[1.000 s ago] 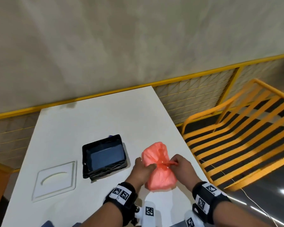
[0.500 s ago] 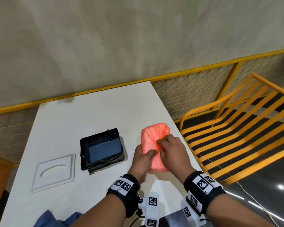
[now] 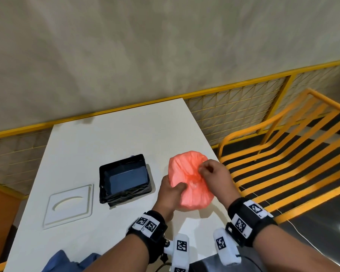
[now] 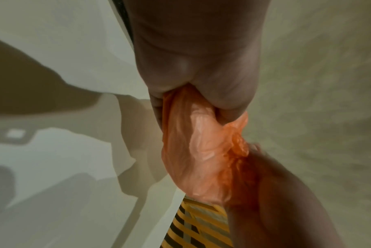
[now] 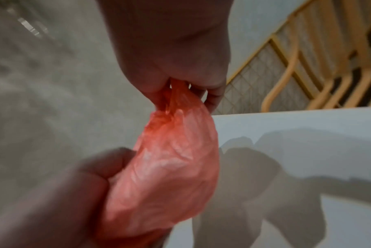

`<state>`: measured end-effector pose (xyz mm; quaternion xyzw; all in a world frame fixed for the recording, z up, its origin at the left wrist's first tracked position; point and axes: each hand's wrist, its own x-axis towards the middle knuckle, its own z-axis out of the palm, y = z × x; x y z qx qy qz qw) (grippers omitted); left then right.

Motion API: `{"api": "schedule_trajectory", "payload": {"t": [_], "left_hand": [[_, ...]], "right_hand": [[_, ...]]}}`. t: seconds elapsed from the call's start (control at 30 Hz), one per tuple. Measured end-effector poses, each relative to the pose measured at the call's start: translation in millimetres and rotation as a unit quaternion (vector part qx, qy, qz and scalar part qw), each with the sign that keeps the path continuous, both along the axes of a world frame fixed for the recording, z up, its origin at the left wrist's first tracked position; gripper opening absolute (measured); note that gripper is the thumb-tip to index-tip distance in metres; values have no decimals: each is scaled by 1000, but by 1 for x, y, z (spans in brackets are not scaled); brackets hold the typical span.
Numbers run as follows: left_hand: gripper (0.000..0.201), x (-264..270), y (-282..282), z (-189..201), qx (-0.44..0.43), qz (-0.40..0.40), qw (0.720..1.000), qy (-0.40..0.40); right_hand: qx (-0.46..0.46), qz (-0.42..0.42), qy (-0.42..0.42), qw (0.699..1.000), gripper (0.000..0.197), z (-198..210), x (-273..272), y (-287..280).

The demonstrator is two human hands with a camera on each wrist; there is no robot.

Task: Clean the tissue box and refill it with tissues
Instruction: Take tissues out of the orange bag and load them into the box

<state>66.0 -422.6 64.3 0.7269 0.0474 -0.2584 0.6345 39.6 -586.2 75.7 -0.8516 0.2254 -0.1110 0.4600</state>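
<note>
A full pink plastic bag [image 3: 186, 173] is held above the white table [image 3: 98, 142] near its right edge. My left hand [image 3: 170, 190] grips its left side, thumb pressed into the plastic [image 4: 193, 151]. My right hand [image 3: 212, 172] pinches the gathered neck of the bag [image 5: 176, 94] from the right. The black tissue box base [image 3: 124, 176], open on top with black plastic round it, sits left of the bag. Its white lid [image 3: 69, 205] with a curved slot lies flat further left.
A yellow slatted bench [image 3: 283, 154] stands right of the table, and a yellow mesh railing [image 3: 234, 107] runs behind. Blue cloth [image 3: 67, 262] lies at the table's near edge. A thin white cable [image 3: 302, 236] crosses the dark floor at the right.
The bag has been turned and lifted a little further from me. My right hand moved from pulling the knot sideways to pinching the neck from above; my left hand shifted lower on the bag.
</note>
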Motion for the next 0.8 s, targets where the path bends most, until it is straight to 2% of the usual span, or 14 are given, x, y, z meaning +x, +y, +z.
{"api": "schedule_trajectory", "payload": {"t": [0.07, 0.13, 0.2, 0.33, 0.47, 0.5, 0.57, 0.63, 0.67, 0.7, 0.8], "left_hand": [[48, 2, 2, -6, 4, -10, 999, 37], [52, 4, 4, -16, 28, -32, 997, 63], [47, 4, 6, -24, 53, -61, 994, 76], [23, -1, 6, -29, 120, -114, 981, 100], [11, -5, 11, -44, 185, -178, 965, 57], [20, -4, 12, -48, 211, -197, 957, 14], [53, -1, 11, -46, 279, -227, 923, -137], [70, 1, 2, -33, 295, -290, 850, -327], [75, 3, -4, -30, 294, -333, 807, -390], [78, 4, -12, -25, 298, -370, 773, -419], [82, 5, -30, -23, 361, -436, 724, -394]], "right_hand": [[79, -59, -22, 995, 7, 2, -4, -5], [115, -88, -16, 989, 9, 0, -10, -9], [129, -102, -1, 986, 12, -6, -18, -14], [125, -124, 44, 983, 16, -22, -32, -23], [117, -132, 68, 982, 16, -31, -40, -30], [104, -131, 69, 983, 16, -30, -40, -32], [85, -123, 66, 987, 16, -29, -39, -37], [82, -99, 66, 990, 15, -25, -37, -39], [89, -85, 68, 990, 14, -23, -36, -39], [99, -74, 69, 990, 14, -22, -35, -38], [119, -63, 72, 988, 14, -20, -34, -35]]}}
